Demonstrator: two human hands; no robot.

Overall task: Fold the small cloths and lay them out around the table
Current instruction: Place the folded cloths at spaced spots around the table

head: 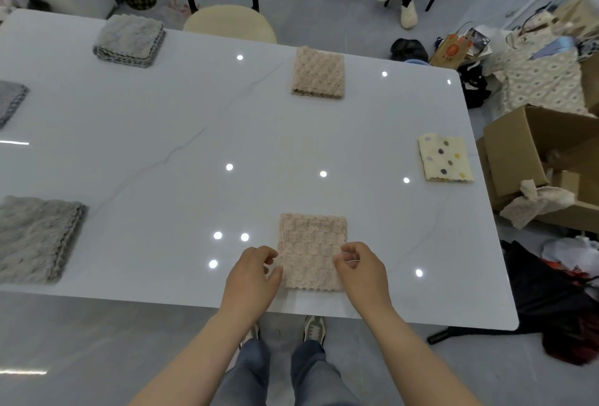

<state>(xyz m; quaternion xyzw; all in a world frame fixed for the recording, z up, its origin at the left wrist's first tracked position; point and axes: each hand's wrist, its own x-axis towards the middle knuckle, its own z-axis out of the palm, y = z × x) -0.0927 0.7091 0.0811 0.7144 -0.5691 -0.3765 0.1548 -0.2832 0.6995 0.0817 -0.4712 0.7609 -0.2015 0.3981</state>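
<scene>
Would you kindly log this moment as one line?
state: folded pink cloth flat at near table edge | left hand: curled at its left edge, grip unclear | right hand: likewise, right edge

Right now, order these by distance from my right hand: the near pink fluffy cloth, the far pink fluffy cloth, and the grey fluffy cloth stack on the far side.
1. Near pink fluffy cloth: right at the right hand, whose fingers are on its right edge.
2. Far pink fluffy cloth: straight across the table.
3. Grey fluffy cloth stack: far side, well to the left.
</scene>
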